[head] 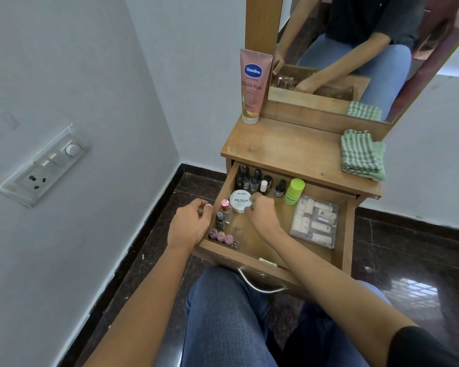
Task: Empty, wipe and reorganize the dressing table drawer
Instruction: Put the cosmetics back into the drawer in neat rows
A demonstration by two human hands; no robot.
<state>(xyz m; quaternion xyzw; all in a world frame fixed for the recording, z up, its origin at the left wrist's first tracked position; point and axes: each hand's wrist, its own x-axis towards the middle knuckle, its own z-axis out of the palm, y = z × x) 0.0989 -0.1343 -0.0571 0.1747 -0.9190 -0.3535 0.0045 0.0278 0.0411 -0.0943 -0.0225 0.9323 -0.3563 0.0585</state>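
The wooden drawer [260, 249] of the dressing table [289, 152] is pulled out. Inside stand several dark nail polish bottles [251, 178] at the back left, a green-capped bottle [294, 191], a clear box of small tubes [314, 221] at the right, and little pink-topped bottles [221, 236] along the left wall. My right hand [261, 211] is inside the drawer, fingers closed on the edge of a round white nail polish remover tub [240, 200]. My left hand [191, 223] rests curled on the drawer's left wall, holding nothing I can see.
On the tabletop stand a pink Vaseline lotion tube [252, 86] at the back left and a folded green checked cloth [361, 154] at the right. A mirror [355, 49] rises behind. A wall with a switch panel [45, 165] is at the left; my knees are below the drawer handle [260, 286].
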